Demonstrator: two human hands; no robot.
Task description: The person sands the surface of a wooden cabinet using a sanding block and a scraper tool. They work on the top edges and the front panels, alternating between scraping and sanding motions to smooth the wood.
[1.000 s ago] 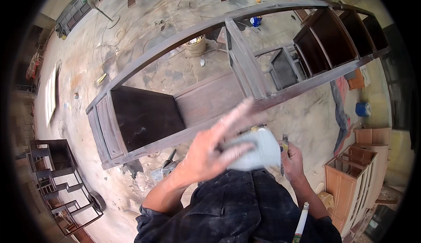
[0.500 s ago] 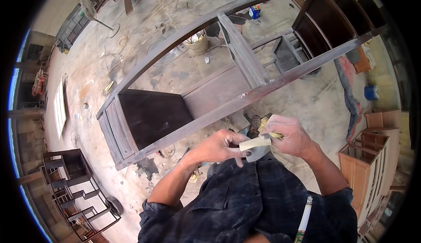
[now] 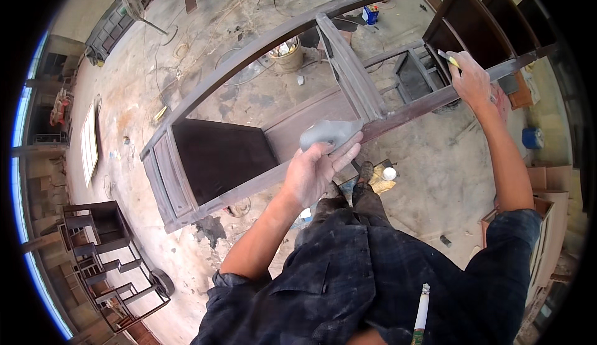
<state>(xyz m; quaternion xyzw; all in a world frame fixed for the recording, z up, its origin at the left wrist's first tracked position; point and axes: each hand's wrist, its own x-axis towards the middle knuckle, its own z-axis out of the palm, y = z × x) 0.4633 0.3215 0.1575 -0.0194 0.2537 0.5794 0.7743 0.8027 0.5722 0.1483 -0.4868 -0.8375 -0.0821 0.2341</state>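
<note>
My left hand (image 3: 314,174) is palm up, its thumb pressing a thin grey rounded sheet (image 3: 317,135) against the fingers. The sheet's exact kind cannot be made out. My right hand (image 3: 471,82) is closed round a small slim tool (image 3: 450,60) with a yellow part and a pale tip, which looks like a small putty knife; most of it is hidden in the fist. That hand is over the right part of a long dark wooden furniture frame (image 3: 413,105), by its shelved section (image 3: 471,24). Whether the tool touches the wood cannot be told.
A bucket (image 3: 286,59) of scraps and a blue can (image 3: 370,14) stand beyond the frame. A white cup (image 3: 389,174) is by my feet. Dark shelving (image 3: 102,245) stands at left, a pale cabinet (image 3: 544,233) at right. A cigarette (image 3: 421,314) shows at the lower edge.
My hands have parted from in front of my chest. The right went up and right with the tool; the left moved forward with the grey sheet, which a pale yellowish strip overlapped before.
</note>
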